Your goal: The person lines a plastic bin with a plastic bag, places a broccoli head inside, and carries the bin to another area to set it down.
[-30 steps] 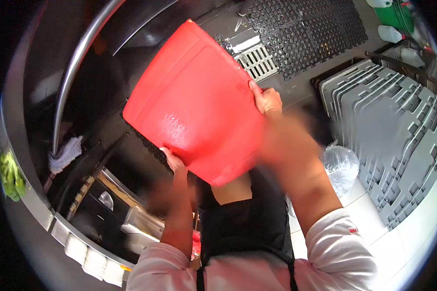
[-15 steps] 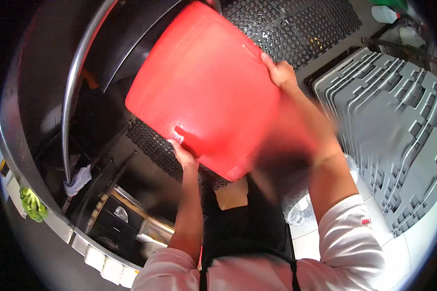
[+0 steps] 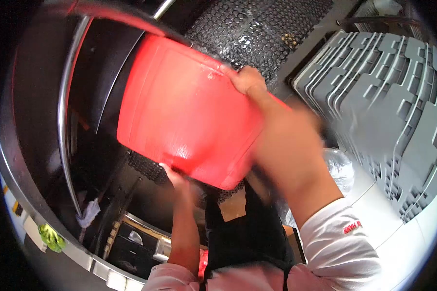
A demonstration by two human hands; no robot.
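A large red plastic tub [image 3: 194, 111] is tilted in front of me, its smooth outer surface facing up. Its opening is hidden on the far side. My right hand [image 3: 250, 80] grips the far right edge, thumb on the outside. Lower down, my left hand [image 3: 176, 179] holds the near edge, with most of its fingers hidden beneath. Just beyond the tub, water [image 3: 235, 36] glistens and splashes over a black rubber mat [image 3: 271, 29].
Grey ribbed plastic crates [image 3: 373, 106] stand stacked at the right. A curved metal bar [image 3: 63, 111] with a cloth [image 3: 88, 213] runs down the left. Green leaves [image 3: 51, 237] lie on the counter edge. Clear plastic wrap [image 3: 339, 167] sits by the crates.
The tub has moved left and slightly down, and its tilt has changed. Both hands have moved left with it. Water now shows on the mat beyond the tub.
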